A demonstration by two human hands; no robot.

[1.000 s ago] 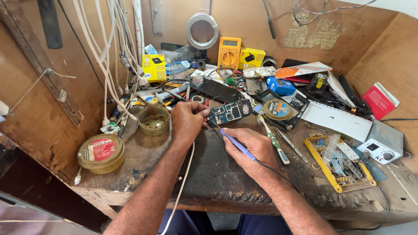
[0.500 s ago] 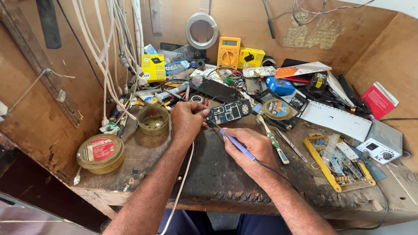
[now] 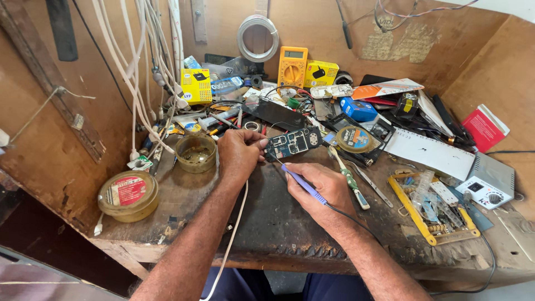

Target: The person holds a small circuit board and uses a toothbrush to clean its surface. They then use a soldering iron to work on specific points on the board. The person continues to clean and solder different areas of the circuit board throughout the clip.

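While the left hand pinches the edge of the small dark circuit board and keeps it tipped up off the wooden bench, the right hand has its fingers wrapped around a purple-handled soldering iron, pen style, with the tip pointing up at the lower left corner of the board. So both hands are closed on something, nothing loose. The board sits roughly mid-bench, just in front of the clutter, and the iron's cord trails off to the right under the forearm

If you're doing this kind of joint, my take: rest the heel of the iron hand on the bench like this person does, it kills the shake. I'd also try to get the board propped flat or braced against something instead of only finger-held, since a tilted board can slip when the tip pushes on it. Keep the cord slack so it doesn't tug the tip sideways. The round brass-coloured tin is right beside the left hand, can't tell what's in it. Yellow multimeter stands at the back, well apart
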